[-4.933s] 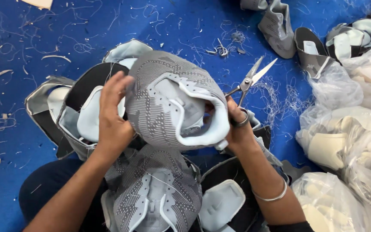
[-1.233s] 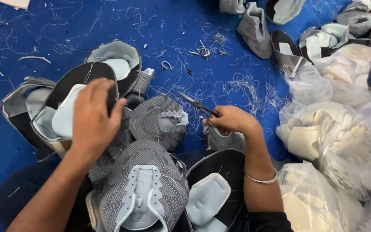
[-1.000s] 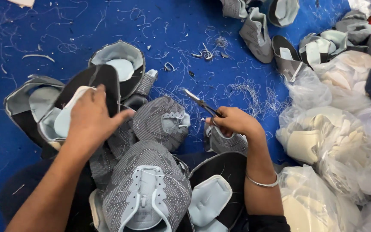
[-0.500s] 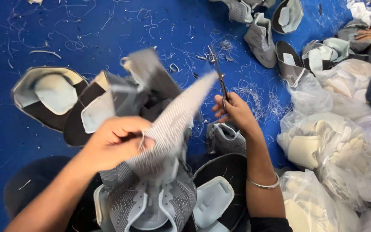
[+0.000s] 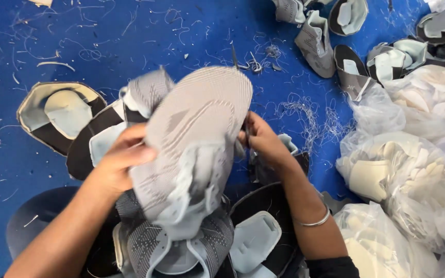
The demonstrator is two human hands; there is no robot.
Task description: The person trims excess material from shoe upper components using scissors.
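Both hands gripping grey knit shoe upper, scissors seemingly behind, blue floor

Blue floor littered with offcuts and stacked shoe parts.

Scattered over it, pale thread clippings, thickest toward the middle right. At the left edge, a flat dark shoe upper with a pale lining patch, lying inner side up. Along the top right, more grey uppers, loosely heaped, some folded. Against the right edge, clear plastic bags stuffed with cream-coloured shoe pieces, piled against one another.
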